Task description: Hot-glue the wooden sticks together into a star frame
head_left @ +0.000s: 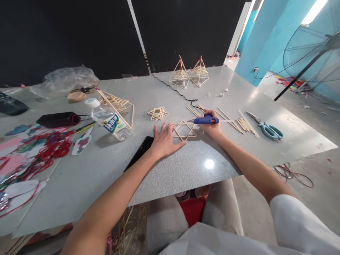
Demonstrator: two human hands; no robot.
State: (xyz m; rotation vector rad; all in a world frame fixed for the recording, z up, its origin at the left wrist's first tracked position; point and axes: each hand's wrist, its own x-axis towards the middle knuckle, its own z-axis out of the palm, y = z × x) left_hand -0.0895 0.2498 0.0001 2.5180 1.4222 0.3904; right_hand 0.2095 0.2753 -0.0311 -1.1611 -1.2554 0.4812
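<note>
My right hand (213, 129) is wrapped round a blue glue gun (205, 120), its nozzle pointing left over a star frame (183, 136) made of thin wooden sticks. The frame lies flat on the grey table. My left hand (166, 140) rests at the frame's left side with fingers spread, the fingertips and thumb touching its sticks. Just beyond sits a smaller stack of stick stars (157, 113). Loose sticks (241, 124) lie to the right of the glue gun, some partly behind my right hand.
Blue-handled scissors (269, 130) lie at the right. A plastic bottle (110, 120) and a stick pyramid (130, 106) stand left, near a black phone (139, 152). Two stick pyramids (180, 76) stand at the back. A black cord (175, 88) crosses the table. Red yarn (57, 147) is heaped far left.
</note>
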